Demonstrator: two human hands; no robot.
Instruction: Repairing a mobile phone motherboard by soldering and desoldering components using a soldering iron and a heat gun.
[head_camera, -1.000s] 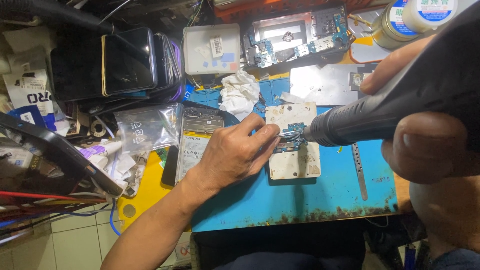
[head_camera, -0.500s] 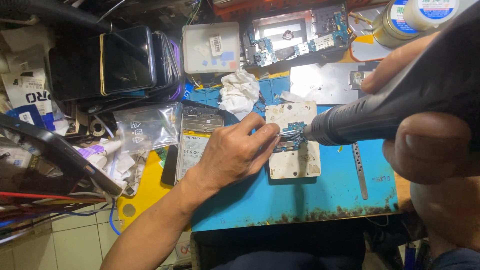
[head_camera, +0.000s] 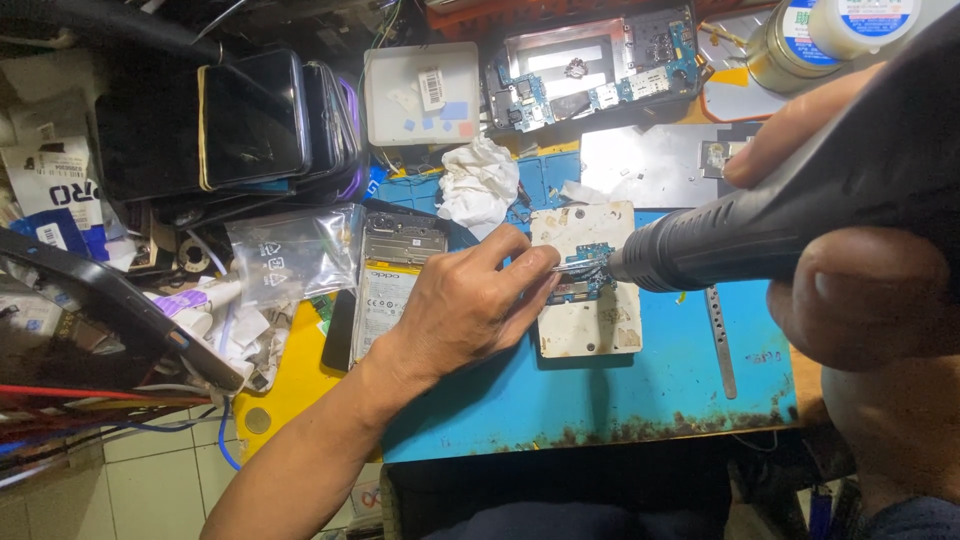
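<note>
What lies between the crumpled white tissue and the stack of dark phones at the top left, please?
In the head view, a pale grey lidded plastic box sits between the tissue and the phone stack.

Heat gun (head_camera: 800, 215) over circuit board (head_camera: 585, 275)

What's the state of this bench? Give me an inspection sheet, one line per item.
Surface: blue mat, front edge stained and worn.
Job's things: small circuit board on a white block; black heat gun nozzle aimed at it.
Clutter: stacked phones, plastic bag, crumpled tissue, opened phone, two jars.
Hands: left hand holds tweezers to the board; right hand grips the heat gun.
Cables: blue and red wires at the left edge.
Surroundings: tiled floor below the bench.
</note>
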